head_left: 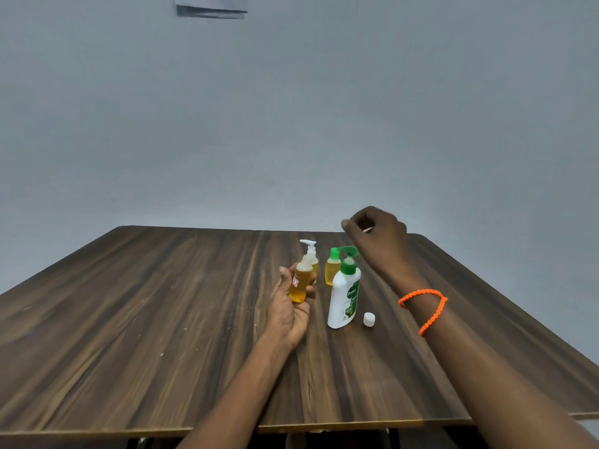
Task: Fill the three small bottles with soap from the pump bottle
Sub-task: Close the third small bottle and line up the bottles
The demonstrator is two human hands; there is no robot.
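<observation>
The left hand (291,306) holds a small bottle (300,284) full of yellow soap beside the pump bottle (344,299), while the right hand (377,236), fingers curled, hovers above it.

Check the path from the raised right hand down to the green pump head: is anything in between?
Nothing visible blocks it. The right hand is raised above and just right of the pump bottle, with only open air between. The green-capped bottle stands behind the pump, and the white cap lies on the table beside its base.
</observation>
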